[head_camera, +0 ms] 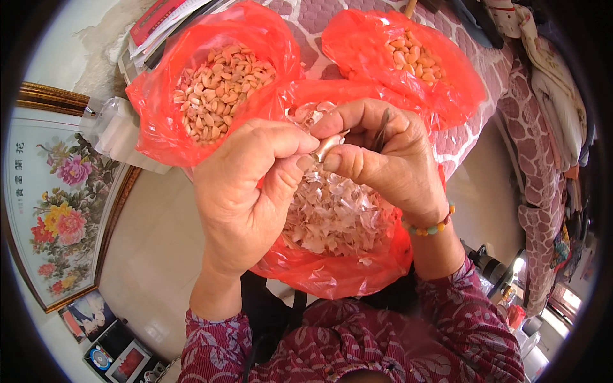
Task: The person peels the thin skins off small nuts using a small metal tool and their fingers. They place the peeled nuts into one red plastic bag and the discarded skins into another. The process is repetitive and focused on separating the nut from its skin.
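Observation:
Thumb and index finger of my right hand [407,158] pinch a garlic clove [328,145] with papery skin on it. A small dark metal tool [381,131], perhaps a blade, is tucked among that hand's fingers, its shape partly hidden. The fingertips of my left hand [239,191] meet the other side of the clove and pinch at its skin. Beneath both hands, a red plastic bag [330,280] stands open around a heap of loose garlic skins [330,215].
Beyond my left hand, another red bag [153,110] holds many unpeeled cloves [225,91]. A third red bag [354,45], at the upper right, holds peeled cloves [419,60]. The bags rest on a patterned quilted cover [311,28]. A framed flower picture [67,191] stands at left.

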A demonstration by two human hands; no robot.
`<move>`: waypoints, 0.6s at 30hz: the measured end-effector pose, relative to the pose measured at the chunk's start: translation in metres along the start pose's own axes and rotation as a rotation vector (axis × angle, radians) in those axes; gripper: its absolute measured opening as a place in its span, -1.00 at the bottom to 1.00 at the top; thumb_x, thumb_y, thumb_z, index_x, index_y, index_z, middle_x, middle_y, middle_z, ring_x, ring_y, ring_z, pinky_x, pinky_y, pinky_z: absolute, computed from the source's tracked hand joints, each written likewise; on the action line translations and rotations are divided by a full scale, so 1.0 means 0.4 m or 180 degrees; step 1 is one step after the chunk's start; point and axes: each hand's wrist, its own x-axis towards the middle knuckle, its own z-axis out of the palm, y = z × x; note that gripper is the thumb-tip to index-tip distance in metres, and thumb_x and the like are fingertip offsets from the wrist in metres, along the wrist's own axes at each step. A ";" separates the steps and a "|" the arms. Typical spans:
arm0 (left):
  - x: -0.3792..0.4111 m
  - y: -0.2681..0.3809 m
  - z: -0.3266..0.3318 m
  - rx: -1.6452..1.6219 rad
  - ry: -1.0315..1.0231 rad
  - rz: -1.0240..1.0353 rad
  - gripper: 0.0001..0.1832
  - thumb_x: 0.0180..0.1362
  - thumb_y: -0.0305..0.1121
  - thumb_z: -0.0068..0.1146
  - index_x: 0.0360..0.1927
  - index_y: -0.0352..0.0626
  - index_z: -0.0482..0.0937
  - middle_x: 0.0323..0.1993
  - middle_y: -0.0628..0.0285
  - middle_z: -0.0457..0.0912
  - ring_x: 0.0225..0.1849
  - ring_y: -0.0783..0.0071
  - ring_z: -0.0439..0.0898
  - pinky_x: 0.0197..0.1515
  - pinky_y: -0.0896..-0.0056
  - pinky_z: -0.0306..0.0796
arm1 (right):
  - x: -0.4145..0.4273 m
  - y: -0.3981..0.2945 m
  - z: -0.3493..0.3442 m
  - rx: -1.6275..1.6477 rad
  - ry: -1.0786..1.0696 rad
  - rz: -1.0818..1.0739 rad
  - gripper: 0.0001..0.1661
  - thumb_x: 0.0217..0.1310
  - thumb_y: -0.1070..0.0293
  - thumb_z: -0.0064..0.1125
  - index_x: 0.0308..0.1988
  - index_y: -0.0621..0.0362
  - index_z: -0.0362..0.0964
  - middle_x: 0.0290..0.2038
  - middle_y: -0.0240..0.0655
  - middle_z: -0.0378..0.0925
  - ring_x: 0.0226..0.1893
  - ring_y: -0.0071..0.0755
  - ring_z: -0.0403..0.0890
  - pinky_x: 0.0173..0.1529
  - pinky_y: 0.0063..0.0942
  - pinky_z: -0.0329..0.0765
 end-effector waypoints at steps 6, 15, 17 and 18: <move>0.007 -0.002 -0.012 0.0308 -0.0303 0.0036 -0.90 0.03 -0.65 0.16 -0.35 -0.30 0.53 -0.47 0.17 0.56 -0.44 0.41 0.57 -0.39 0.52 0.42 | 0.010 -0.007 -0.017 -0.0314 -0.0125 0.0291 -0.80 0.12 0.52 0.23 -0.20 0.33 0.47 -0.38 -0.36 0.59 -0.33 -0.59 0.61 -0.22 -0.63 0.56; 0.007 -0.007 -0.004 0.0531 -0.0355 0.0124 -0.83 -0.09 -0.73 0.16 -0.40 -0.29 0.54 -0.52 0.18 0.55 -0.52 0.45 0.55 -0.46 0.54 0.40 | 0.014 0.000 -0.020 -0.0537 -0.0074 0.0353 -0.85 0.08 0.56 0.21 -0.26 0.31 0.52 -0.41 -0.41 0.58 -0.38 -0.68 0.55 -0.28 -0.68 0.50; 0.007 0.001 -0.005 0.0572 -0.0364 0.0066 -0.86 -0.08 -0.75 0.14 -0.42 -0.35 0.55 -0.50 0.18 0.57 -0.48 0.52 0.53 -0.41 0.57 0.40 | 0.015 0.008 -0.018 -0.0500 -0.0041 0.0328 -0.86 0.08 0.56 0.21 -0.27 0.31 0.53 -0.41 -0.42 0.58 -0.38 -0.69 0.54 -0.28 -0.68 0.50; 0.005 0.002 -0.004 0.0579 -0.0352 0.0056 -0.86 -0.08 -0.75 0.14 -0.42 -0.34 0.54 -0.50 0.18 0.57 -0.49 0.52 0.53 -0.41 0.58 0.40 | 0.016 0.008 -0.017 -0.0475 -0.0047 0.0345 -0.86 0.08 0.56 0.21 -0.27 0.30 0.53 -0.41 -0.42 0.58 -0.38 -0.69 0.54 -0.27 -0.68 0.50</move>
